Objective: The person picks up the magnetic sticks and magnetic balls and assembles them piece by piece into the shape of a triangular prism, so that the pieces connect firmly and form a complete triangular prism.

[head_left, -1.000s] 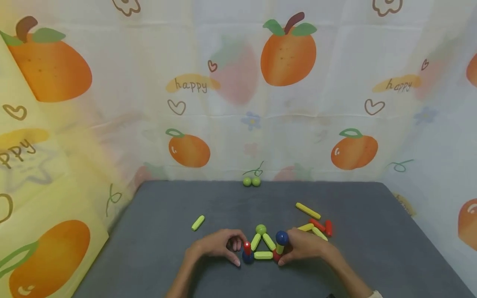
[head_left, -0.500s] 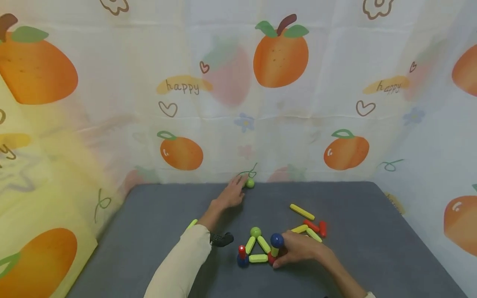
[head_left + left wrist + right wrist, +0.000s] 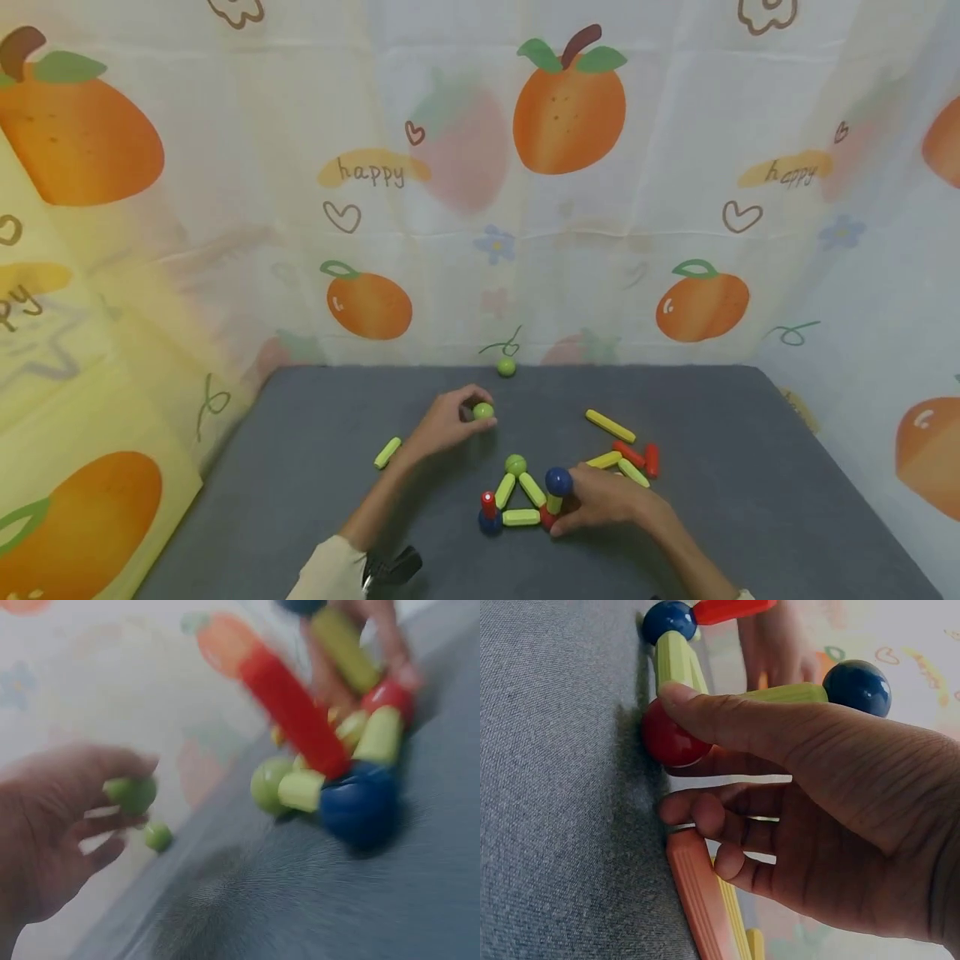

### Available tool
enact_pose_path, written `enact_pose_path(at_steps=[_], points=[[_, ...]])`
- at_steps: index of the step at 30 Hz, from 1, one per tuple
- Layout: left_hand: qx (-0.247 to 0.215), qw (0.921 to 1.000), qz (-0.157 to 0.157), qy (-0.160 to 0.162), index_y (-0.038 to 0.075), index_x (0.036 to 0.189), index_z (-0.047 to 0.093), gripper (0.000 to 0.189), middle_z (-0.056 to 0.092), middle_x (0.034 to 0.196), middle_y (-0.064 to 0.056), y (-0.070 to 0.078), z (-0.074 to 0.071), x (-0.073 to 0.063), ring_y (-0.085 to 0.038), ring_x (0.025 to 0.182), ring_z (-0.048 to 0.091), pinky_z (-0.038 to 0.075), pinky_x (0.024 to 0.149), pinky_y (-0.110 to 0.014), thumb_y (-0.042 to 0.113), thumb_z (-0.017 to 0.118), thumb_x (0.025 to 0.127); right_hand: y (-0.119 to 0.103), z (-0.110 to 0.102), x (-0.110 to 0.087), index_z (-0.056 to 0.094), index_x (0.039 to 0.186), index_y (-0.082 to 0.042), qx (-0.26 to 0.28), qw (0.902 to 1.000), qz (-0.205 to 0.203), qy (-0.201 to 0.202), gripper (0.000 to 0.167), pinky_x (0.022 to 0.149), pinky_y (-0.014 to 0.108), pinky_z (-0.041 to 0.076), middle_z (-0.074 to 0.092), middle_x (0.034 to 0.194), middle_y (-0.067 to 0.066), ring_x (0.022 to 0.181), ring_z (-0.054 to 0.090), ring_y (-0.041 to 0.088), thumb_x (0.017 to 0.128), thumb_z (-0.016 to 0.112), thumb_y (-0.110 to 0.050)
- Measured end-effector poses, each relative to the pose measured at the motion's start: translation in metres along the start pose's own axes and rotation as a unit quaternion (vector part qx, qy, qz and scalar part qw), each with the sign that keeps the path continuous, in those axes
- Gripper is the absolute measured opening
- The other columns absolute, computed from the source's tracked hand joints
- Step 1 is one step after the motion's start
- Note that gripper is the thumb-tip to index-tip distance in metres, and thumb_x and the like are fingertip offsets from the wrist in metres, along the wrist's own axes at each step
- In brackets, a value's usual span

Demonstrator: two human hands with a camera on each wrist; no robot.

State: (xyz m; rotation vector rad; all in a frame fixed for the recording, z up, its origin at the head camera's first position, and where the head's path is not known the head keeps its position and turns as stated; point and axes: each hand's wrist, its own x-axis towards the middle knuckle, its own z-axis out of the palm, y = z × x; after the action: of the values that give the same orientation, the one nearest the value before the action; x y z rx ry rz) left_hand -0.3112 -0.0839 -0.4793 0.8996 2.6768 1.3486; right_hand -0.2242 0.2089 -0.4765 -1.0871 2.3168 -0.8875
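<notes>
My left hand (image 3: 448, 422) pinches a green ball (image 3: 132, 795) between thumb and fingers, above the table left of the built triangle. That triangle has green rods (image 3: 521, 517) joining a green ball (image 3: 515, 464), a blue ball (image 3: 491, 522) and a red ball (image 3: 673, 735). A red rod (image 3: 294, 712) stands up from the blue ball. From the red ball rises a yellow-green rod topped by another blue ball (image 3: 558, 481). My right hand (image 3: 604, 498) grips the red ball, its thumb on one side and a finger behind.
A second loose green ball (image 3: 506, 367) lies at the table's back edge, by the printed curtain. Right of the triangle are a yellow rod (image 3: 611, 426), red rods (image 3: 652, 460) and a green rod (image 3: 633, 473). One green rod (image 3: 387, 452) lies left.
My left hand left the triangle, reached to the back edge, and has come partway back with one of the two green balls. My right hand keeps its grip at the red ball.
</notes>
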Motion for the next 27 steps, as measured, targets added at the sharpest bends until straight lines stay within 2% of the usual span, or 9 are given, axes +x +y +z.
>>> enact_pose_path(at_steps=[4,6,8,10,15,19,20,24,27], points=[[-0.104,0.9927,0.058,-0.015,0.013,0.117,0.065,0.027,0.072,0.119,-0.008,0.026,-0.010,-0.050,-0.010,0.099,0.069,0.057,0.087,-0.035,0.016,0.080,0.094,-0.004,0.002,0.000,0.078,0.098,-0.014,0.004,0.9997,0.024,0.006,0.022,0.072,0.020,0.056,0.077,0.088,-0.009,0.078,0.067,-0.005,0.090,0.083,-0.035],[-0.140,0.9864,0.084,-0.022,0.013,0.115,0.063,0.027,0.071,0.122,-0.011,0.036,-0.011,-0.067,-0.009,0.102,0.069,0.058,0.088,-0.034,0.013,0.080,0.094,-0.013,0.000,-0.002,0.078,0.096,-0.015,0.024,0.9979,0.059,0.009,0.018,0.072,0.020,0.056,0.078,0.087,-0.010,0.078,0.068,-0.006,0.089,0.084,-0.030],[-0.162,0.9807,0.106,-0.029,0.012,0.114,0.062,0.027,0.070,0.123,-0.013,0.043,-0.008,-0.078,-0.011,0.106,0.070,0.058,0.087,-0.032,0.011,0.079,0.094,-0.012,0.000,-0.002,0.078,0.096,-0.017,0.024,0.9972,0.069,0.011,0.018,0.072,0.020,0.056,0.078,0.088,-0.010,0.078,0.068,-0.005,0.089,0.085,-0.031],[-0.163,0.9779,0.124,-0.039,0.012,0.114,0.062,0.027,0.070,0.122,-0.014,0.047,-0.003,-0.083,-0.012,0.109,0.069,0.058,0.087,-0.032,0.010,0.079,0.093,-0.011,0.000,-0.002,0.078,0.097,-0.016,0.020,0.9976,0.065,0.011,0.019,0.071,0.021,0.056,0.077,0.087,-0.010,0.078,0.068,-0.005,0.089,0.084,-0.032],[-0.132,0.9797,0.140,-0.055,0.015,0.123,0.065,0.033,0.068,0.124,-0.009,0.048,0.010,-0.087,-0.013,0.113,0.067,0.059,0.086,-0.030,0.012,0.079,0.094,-0.006,0.000,-0.004,0.077,0.101,-0.014,0.012,0.9993,0.034,0.009,0.023,0.069,0.022,0.056,0.077,0.089,-0.010,0.078,0.068,-0.004,0.093,0.080,-0.035],[-0.127,0.9824,0.123,-0.059,0.019,0.133,0.062,0.049,0.065,0.131,-0.011,0.047,0.012,-0.089,-0.023,0.118,0.066,0.059,0.088,-0.031,0.011,0.083,0.089,-0.007,-0.001,-0.003,0.077,0.101,-0.016,0.032,0.9985,0.044,0.006,0.024,0.071,0.022,0.057,0.078,0.090,-0.010,0.080,0.069,-0.004,0.091,0.082,-0.036],[-0.127,0.9828,0.118,-0.063,0.019,0.135,0.062,0.051,0.065,0.132,-0.012,0.046,0.012,-0.090,-0.024,0.118,0.066,0.059,0.088,-0.033,0.012,0.084,0.090,-0.002,0.001,-0.002,0.077,0.102,-0.016,0.020,0.9993,0.031,0.006,0.023,0.070,0.022,0.056,0.078,0.090,-0.009,0.080,0.069,-0.003,0.092,0.081,-0.036],[-0.118,0.9853,0.099,-0.074,0.021,0.135,0.063,0.045,0.067,0.131,-0.013,0.043,0.014,-0.090,-0.013,0.116,0.066,0.059,0.090,-0.033,0.021,0.081,0.093,-0.003,0.000,-0.002,0.076,0.098,-0.017,-0.003,0.9998,0.015,0.010,0.021,0.067,0.021,0.056,0.077,0.087,-0.011,0.077,0.068,-0.005,0.093,0.080,-0.037],[-0.117,0.9865,0.091,-0.069,0.015,0.132,0.066,0.040,0.070,0.127,-0.014,0.041,0.015,-0.089,-0.006,0.111,0.066,0.059,0.090,-0.031,0.023,0.079,0.095,-0.008,-0.001,-0.002,0.077,0.093,-0.017,0.005,0.9993,0.034,0.016,0.018,0.067,0.020,0.056,0.077,0.084,-0.010,0.074,0.068,-0.005,0.092,0.082,-0.034]])
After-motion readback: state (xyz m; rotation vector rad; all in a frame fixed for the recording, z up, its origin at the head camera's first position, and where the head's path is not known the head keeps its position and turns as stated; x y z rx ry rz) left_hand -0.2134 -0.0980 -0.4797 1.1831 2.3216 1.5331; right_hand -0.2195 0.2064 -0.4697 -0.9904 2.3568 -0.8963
